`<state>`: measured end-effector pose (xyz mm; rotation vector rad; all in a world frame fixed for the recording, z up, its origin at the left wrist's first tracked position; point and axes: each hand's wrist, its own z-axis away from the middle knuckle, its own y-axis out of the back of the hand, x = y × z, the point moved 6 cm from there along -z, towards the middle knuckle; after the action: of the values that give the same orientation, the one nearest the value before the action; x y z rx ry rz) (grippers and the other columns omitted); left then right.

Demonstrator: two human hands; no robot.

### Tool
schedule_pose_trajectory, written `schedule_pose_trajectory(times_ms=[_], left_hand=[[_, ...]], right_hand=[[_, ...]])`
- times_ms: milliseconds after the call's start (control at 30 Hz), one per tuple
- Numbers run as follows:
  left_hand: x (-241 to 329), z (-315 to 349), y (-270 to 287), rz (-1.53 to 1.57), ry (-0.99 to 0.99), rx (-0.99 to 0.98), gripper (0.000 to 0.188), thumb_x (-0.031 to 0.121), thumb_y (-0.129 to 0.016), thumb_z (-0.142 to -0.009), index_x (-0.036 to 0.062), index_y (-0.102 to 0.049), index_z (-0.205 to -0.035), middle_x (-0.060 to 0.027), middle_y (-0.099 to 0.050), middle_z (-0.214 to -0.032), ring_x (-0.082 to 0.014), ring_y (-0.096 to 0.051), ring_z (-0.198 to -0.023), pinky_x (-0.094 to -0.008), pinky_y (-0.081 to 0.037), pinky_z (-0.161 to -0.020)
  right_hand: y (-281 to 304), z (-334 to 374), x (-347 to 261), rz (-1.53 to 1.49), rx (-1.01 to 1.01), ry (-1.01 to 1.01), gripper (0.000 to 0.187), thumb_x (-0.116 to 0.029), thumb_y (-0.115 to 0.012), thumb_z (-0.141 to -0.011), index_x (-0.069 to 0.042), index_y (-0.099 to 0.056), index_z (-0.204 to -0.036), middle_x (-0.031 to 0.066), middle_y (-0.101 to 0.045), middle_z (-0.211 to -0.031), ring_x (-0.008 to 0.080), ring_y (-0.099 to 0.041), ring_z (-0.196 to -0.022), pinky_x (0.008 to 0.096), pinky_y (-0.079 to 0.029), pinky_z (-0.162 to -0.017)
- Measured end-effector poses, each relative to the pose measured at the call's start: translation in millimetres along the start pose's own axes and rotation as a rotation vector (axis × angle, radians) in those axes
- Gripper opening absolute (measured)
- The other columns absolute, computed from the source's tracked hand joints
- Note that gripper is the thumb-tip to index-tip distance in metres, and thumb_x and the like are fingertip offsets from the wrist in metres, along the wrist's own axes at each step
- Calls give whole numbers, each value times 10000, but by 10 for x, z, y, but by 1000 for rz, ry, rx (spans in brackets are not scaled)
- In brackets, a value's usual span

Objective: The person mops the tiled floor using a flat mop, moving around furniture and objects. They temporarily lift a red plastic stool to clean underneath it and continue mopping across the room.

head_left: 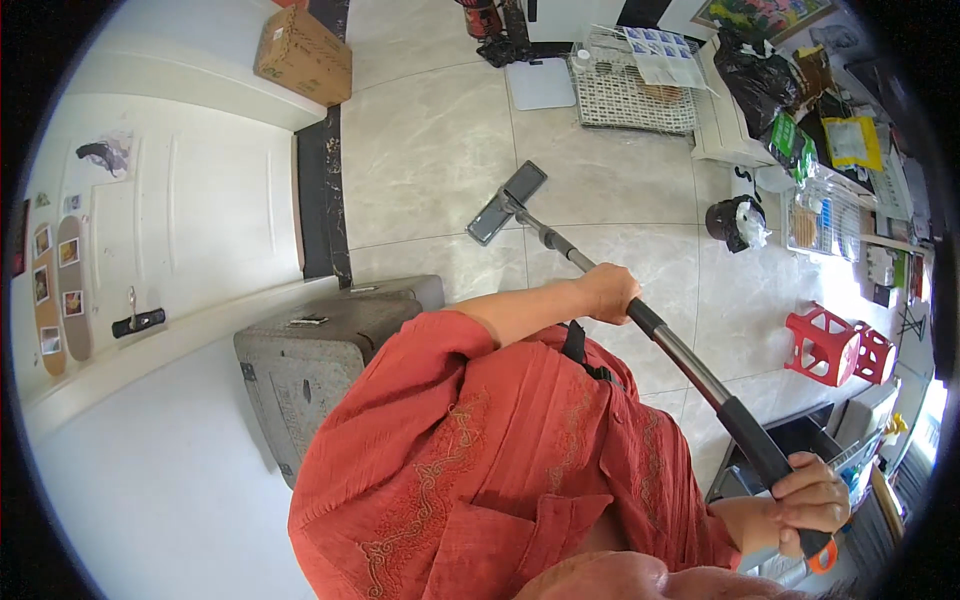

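Head view: our left forearm (535, 308) crosses in front of red shirt (440, 440), elbow bent; left hand (608, 292) closed round pole of mop (690, 362) partway down. Our right arm bends low at right; right hand (812, 497) wraps dark grip (752, 438), fingers curled, orange end (823, 558) just beyond. Neither of our hands is free: both grasp mop. Pole slants up-left; flat mop head (507, 203) lies on tiled floor (425, 150), well apart from hands. Grey suitcase (300, 375) stands near left elbow.

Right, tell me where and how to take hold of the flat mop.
Probably by the long dark grip, right hand from the person's right, left hand lower on the pole: it is slim, straight and slants up rightward from the flat head.
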<state>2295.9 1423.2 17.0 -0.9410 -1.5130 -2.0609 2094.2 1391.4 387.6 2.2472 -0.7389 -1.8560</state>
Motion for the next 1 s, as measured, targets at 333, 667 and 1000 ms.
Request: schedule_pose_trajectory(times_ms=[333, 667, 1000], left_hand=[[-1734, 637, 921, -145, 64, 175, 213, 164, -740, -659, 168, -729, -871, -108, -690, -811, -341, -663, -813, -449, -518, -712], [-2845, 1115, 516, -448, 309, 371, 270, 111, -738, -673, 112, -639, -924, -122, -657, -955, -341, -625, -965, -435, -513, -825], [-98, 310, -2425, -559, -44, -131, 44, 70, -665, -655, 78, -702, -678, -177, -693, -779, -349, -694, -809, -439, -566, -714]], right_hand=[[-1103, -831, 858, -49, 336, 35, 141, -119, -736, -816, -39, -649, -739, 90, -655, -687, 272, -689, -700, 526, -507, -925], [-2314, -835, 1520, -49, 280, -27, 222, 26, -721, -747, -15, -674, -961, 121, -677, -920, 284, -667, -913, 464, -483, -996], [-2062, 2814, 268, 29, 458, -352, 220, 52, -743, -688, -7, -672, -888, 116, -648, -833, 277, -666, -840, 468, -486, -954]])
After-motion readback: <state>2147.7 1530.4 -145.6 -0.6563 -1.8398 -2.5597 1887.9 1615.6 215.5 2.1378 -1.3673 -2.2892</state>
